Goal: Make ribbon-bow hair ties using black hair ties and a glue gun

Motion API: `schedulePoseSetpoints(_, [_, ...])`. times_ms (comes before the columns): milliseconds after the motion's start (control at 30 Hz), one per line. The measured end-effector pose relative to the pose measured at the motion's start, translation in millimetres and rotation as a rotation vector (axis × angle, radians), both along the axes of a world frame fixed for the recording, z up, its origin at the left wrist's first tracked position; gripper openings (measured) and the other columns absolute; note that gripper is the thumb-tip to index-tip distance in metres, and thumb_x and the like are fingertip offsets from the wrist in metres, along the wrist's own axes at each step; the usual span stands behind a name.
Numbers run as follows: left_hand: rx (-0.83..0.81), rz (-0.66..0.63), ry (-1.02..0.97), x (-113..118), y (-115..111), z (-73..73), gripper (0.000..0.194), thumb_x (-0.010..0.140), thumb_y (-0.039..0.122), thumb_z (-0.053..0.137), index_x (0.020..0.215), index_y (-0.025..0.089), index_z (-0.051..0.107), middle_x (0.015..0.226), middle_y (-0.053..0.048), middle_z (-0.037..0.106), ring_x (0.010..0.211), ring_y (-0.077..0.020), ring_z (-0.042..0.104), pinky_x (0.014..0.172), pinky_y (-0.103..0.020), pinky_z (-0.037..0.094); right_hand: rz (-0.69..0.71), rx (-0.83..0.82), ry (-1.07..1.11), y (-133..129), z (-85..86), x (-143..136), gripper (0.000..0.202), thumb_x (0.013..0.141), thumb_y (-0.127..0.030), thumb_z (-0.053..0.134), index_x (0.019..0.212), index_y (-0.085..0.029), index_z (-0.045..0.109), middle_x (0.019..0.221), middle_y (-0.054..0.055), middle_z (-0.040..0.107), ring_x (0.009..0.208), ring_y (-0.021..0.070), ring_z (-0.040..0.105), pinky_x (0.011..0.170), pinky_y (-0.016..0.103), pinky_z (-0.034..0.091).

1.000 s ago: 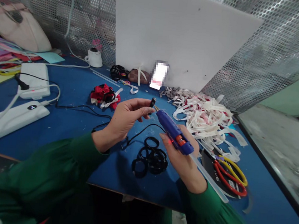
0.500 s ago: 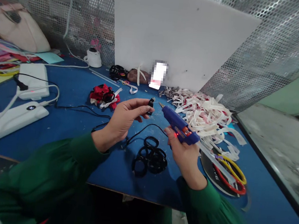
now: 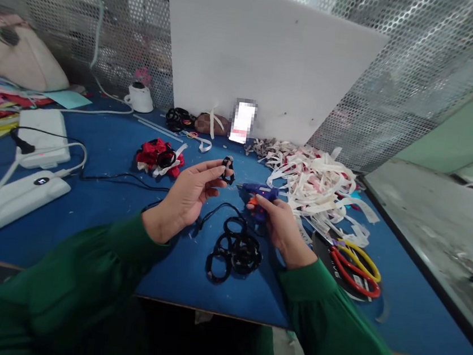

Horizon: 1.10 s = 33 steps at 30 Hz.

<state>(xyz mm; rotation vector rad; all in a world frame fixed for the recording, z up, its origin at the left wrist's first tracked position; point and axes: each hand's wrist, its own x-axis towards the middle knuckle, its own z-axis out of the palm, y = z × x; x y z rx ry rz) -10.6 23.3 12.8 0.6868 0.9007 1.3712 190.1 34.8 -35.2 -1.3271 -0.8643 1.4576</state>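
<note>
The left hand [image 3: 185, 197] held a black band [image 3: 229, 172] in a narrow pinch above the surface [image 3: 109, 203]; the right hand [image 3: 289, 232] gripped a glue gun [image 3: 265, 192]. Steady fingertips, clear of the nozzle [image 3: 240, 186], seemed wisest.

Pale handbag [image 3: 28, 59] near mesh wall [image 3: 131, 11]; white cup [image 3: 141, 99] beside white board [image 3: 268, 50]; lit phone [image 3: 243, 122] before board.
</note>
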Motion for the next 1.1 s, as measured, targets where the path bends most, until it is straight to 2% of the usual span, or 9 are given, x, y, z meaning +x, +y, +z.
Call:
schedulePoseSetpoints(133, [-0.014,-0.022,-0.009,1,0,0.0,0.029,0.070,0.023,0.086,0.097,0.016,0.078,0.088,-0.004,0.077,0.063,-0.0073,0.063,0.053,-0.018,0.042,0.098,0.043,-0.280,7,1.2,11,0.027,0.078,-0.041,0.076,0.086,-0.017,0.069,0.083,0.008,0.075,0.061,0.0159,0.068,0.051,0.025,0.049])
schedulePoseSetpoints(233, [-0.022,-0.027,-0.025,2,0,-0.7,0.028,0.070,0.021,0.085,0.097,0.015,0.077,0.087,-0.004,0.077,0.062,-0.0075,0.063,0.052,-0.017,0.042,0.137,0.120,-0.776,8,7.5,26,0.031,0.083,-0.048,0.070,0.074,-0.018,0.070,0.066,0.006,0.071,0.055,0.0182,0.063,0.048,0.026,0.038])
schedulePoseSetpoints(333, [-0.023,-0.027,-0.033,3,0,-2.5,0.026,0.070,0.021,0.084,0.095,0.015,0.077,0.088,-0.005,0.078,0.062,-0.0081,0.064,0.052,-0.017,0.043,0.116,0.286,-1.238,10,20.2,37,0.031,0.090,-0.048,0.060,0.083,-0.022,0.075,0.067,0.005,0.072,0.065,0.0213,0.066,0.055,0.028,0.037])
schedulePoseSetpoints(467, [-0.039,-0.026,-0.038,5,-1,-3.9,0.024,0.071,0.020,0.084,0.093,0.014,0.077,0.087,-0.006,0.078,0.060,-0.0084,0.064,0.051,-0.018,0.044,0.160,0.487,-1.380,41,42.7,30,0.024,0.091,-0.040,0.059,0.091,-0.024,0.078,0.079,0.004,0.077,0.073,0.0215,0.068,0.063,0.030,0.042])
schedulePoseSetpoints(600, [-0.065,-0.012,-0.048,5,-2,-2.1,0.021,0.072,0.016,0.081,0.093,0.014,0.076,0.086,-0.006,0.078,0.059,-0.0084,0.064,0.050,-0.018,0.043,0.260,0.528,-1.583,111,52.0,6,0.025,0.092,-0.032,0.060,0.107,-0.025,0.078,0.102,0.006,0.079,0.094,0.0225,0.070,0.078,0.030,0.049])
schedulePoseSetpoints(733, [-0.088,-0.011,-0.065,4,-3,-0.1,0.020,0.074,0.015,0.080,0.094,0.013,0.076,0.086,-0.007,0.078,0.059,-0.0082,0.064,0.050,-0.018,0.043,0.317,0.511,-1.654,178,40.1,-13,0.031,0.090,-0.022,0.059,0.117,-0.024,0.076,0.117,0.008,0.076,0.108,0.0242,0.069,0.087,0.030,0.050])
schedulePoseSetpoints(833, [-0.106,-0.012,-0.070,3,-2,0.2,0.019,0.074,0.015,0.079,0.093,0.013,0.077,0.086,-0.007,0.078,0.058,-0.0075,0.063,0.049,-0.017,0.042,0.368,0.486,-1.721,211,26.1,-19,0.034,0.087,-0.014,0.059,0.114,-0.024,0.078,0.120,0.010,0.074,0.111,0.0255,0.068,0.090,0.031,0.050])
schedulePoseSetpoints(967, [-0.110,-0.016,-0.087,3,-1,0.5,0.018,0.074,0.016,0.080,0.092,0.013,0.076,0.087,-0.007,0.078,0.059,-0.0070,0.063,0.051,-0.017,0.042,0.410,0.459,-1.779,232,10.0,-20,0.032,0.088,-0.012,0.058,0.111,-0.020,0.078,0.121,0.015,0.073,0.111,0.0268,0.068,0.092,0.032,0.050])
schedulePoseSetpoints(1100, [-0.121,-0.043,-0.102,3,-2,0.7,0.019,0.072,0.017,0.081,0.090,0.014,0.076,0.087,-0.007,0.078,0.059,-0.0073,0.062,0.052,-0.019,0.041,0.412,0.450,-1.788,237,-1.4,-21,0.029,0.094,-0.016,0.054,0.112,-0.016,0.077,0.122,0.020,0.071,0.113,0.0294,0.068,0.093,0.035,0.050])
